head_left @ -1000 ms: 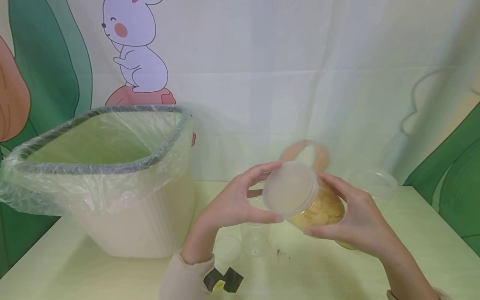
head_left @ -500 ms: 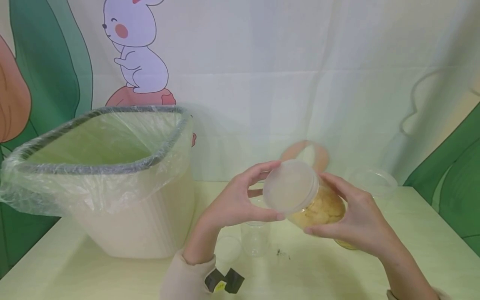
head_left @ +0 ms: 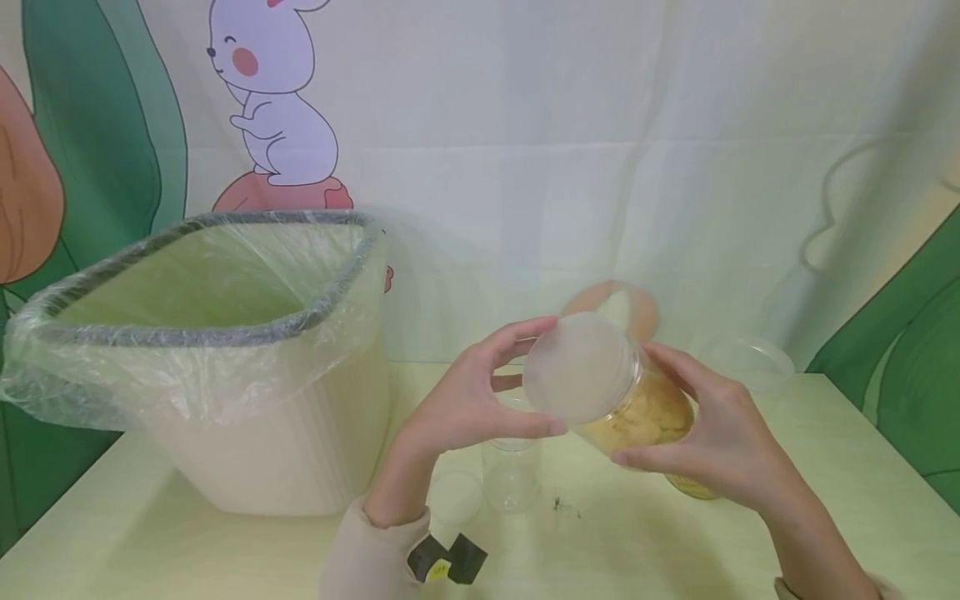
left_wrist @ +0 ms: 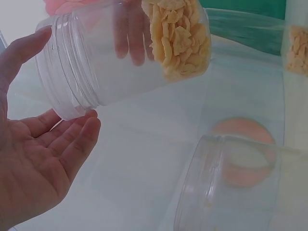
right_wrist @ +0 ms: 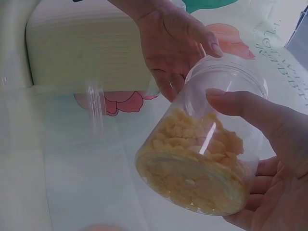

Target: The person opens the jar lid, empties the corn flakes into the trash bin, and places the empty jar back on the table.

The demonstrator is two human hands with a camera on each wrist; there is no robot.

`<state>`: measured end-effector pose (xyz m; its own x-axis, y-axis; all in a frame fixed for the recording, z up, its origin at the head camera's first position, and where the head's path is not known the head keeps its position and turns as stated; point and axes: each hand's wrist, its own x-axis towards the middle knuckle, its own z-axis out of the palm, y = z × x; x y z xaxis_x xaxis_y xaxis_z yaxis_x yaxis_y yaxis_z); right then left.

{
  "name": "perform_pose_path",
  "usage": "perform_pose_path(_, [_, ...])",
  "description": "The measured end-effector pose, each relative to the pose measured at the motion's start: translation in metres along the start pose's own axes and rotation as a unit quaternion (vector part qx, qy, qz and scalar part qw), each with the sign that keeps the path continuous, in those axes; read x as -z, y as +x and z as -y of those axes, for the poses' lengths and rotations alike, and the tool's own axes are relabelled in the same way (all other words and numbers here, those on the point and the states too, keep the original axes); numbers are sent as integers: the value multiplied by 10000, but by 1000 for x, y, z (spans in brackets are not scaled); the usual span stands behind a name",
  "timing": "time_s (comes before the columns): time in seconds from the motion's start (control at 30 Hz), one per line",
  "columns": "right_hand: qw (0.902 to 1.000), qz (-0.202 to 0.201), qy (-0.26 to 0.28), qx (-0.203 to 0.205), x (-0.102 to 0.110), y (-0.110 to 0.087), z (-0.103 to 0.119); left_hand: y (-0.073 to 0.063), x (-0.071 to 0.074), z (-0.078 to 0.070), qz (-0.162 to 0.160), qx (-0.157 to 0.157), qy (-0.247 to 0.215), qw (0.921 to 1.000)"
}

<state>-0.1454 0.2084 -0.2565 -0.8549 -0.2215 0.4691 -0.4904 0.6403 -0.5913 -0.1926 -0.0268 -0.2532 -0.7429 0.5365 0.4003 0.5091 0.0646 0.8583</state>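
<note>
Both hands hold a clear plastic jar (head_left: 637, 425) tilted above the table, its translucent lid (head_left: 576, 368) facing left toward me. Yellow flakes (right_wrist: 192, 144) lie gathered in the base end of the jar. My left hand (head_left: 468, 400) grips the lid's rim between thumb and fingers. Around the jar's body, my right hand (head_left: 720, 433) has its thumb on the near side and fingers on the far side. Behind the right hand stands another clear jar (head_left: 750, 364), with yellow flakes (left_wrist: 298, 50) in it, partly hidden.
An upright clear jar (head_left: 512, 479) stands below the left hand, with a round clear lid (head_left: 454, 497) beside it. Dark crumbs (head_left: 558, 504) lie on the table (head_left: 622, 550). At left is a large bin (head_left: 285, 433) with a plastic liner. A printed curtain (head_left: 480, 167) hangs behind.
The held jar has risen slightly and its lid end has shifted a little to the left. Both hands keep their hold.
</note>
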Motion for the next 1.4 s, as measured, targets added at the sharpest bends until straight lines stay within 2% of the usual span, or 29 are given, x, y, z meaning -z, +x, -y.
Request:
perform_pose_path(0.27, [10000, -44, 13, -51, 4, 0, -1, -2, 3, 0, -35, -47, -47, 10000])
perform_pose_path(0.6, [9998, -105, 45, -188, 8, 0, -2, -5, 12, -2, 31, 10, 125, 9999])
perform_pose_path(0.9, [9995, -158, -10, -275, 11, 0, -4, -10, 22, -3, 314, 61, 341, 9989])
perform_pose_path(1.2, [9992, -215, 21, -322, 14, 0, -6, -17, 31, -6, 813, 189, 617, 9946])
perform_pose_path(1.4, [9989, -246, 42, -406, 16, 0, -8, -20, 37, -8, 979, 235, 780, 9919])
